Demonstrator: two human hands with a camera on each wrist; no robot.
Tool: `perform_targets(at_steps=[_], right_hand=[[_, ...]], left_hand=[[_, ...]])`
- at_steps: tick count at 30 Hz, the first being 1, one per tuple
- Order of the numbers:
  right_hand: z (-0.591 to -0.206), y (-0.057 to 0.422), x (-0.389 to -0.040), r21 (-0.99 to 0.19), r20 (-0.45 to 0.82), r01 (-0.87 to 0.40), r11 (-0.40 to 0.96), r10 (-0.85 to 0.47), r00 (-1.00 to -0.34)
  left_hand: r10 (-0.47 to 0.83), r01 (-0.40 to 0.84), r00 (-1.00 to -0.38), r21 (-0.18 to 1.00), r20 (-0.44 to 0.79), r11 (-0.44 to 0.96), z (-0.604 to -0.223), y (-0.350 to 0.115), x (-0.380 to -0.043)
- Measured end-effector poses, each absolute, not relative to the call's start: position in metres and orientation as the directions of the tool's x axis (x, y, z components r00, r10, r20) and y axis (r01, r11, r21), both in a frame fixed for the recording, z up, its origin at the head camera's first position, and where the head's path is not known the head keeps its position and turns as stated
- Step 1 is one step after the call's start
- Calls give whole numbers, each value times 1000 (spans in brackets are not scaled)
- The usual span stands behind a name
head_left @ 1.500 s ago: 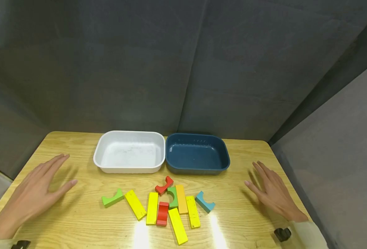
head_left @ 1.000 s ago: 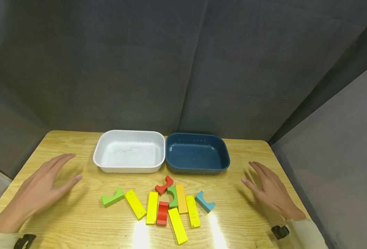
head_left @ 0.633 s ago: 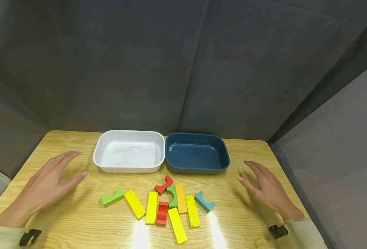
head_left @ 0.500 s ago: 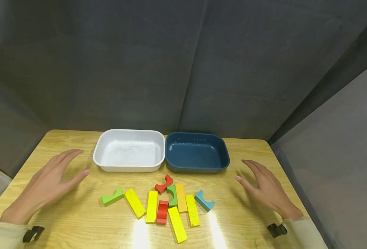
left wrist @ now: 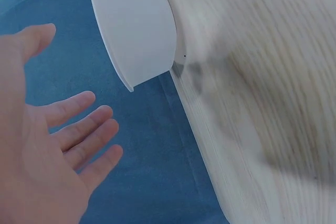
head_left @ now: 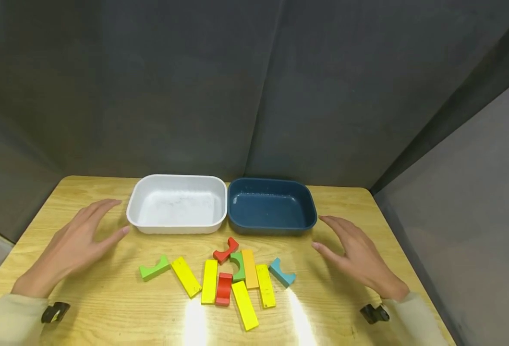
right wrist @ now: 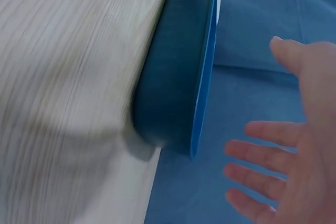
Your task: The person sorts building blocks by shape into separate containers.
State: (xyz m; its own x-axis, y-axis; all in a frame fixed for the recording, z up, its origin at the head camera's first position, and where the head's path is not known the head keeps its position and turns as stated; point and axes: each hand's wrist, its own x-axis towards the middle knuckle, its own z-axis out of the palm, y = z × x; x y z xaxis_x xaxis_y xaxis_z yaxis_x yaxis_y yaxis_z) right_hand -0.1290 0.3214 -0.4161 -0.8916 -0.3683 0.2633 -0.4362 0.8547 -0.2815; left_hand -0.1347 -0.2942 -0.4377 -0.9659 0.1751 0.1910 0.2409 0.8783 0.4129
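Observation:
My left hand [head_left: 75, 245] hovers left of the white tub [head_left: 176, 229], fingers extended and thumb apart, holding nothing. To the right of the dark blue tub [head_left: 272, 230], my right hand [head_left: 358, 252] is spread the same way, its fingertips close to the tub's right end. Between the hands lie toy blocks: a light green arch [head_left: 154, 270], several yellow bars [head_left: 186, 277], two red arches [head_left: 224, 290], a green arch [head_left: 238, 274], an orange bar [head_left: 249, 268] and a blue arch [head_left: 282, 274]. Both wrist views show bare palms beside the tubs.
Both tubs stand side by side at the back of the wooden table [head_left: 120, 312], with no blocks inside. Behind them hangs a dark grey curtain [head_left: 172, 96]. A lighter grey panel [head_left: 475, 192] borders the right side.
Both hands have moved inward: the left one rightwards and the right one leftwards, nearer the tubs. The view has tilted slightly; blocks and tubs keep their arrangement.

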Motion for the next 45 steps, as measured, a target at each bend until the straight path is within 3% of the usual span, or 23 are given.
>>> perform_targets(at_steps=[34, 45], right_hand=[[-419, 248, -104, -282, 164, -552, 785, -527, -834], [-421, 242, -106, -275, 147, -564, 779, -546, -825]], left_hand=[[172, 217, -975, 432, 142, 875, -440, -273, -160], [194, 257, -964, 463, 179, 848, -448, -266, -171]])
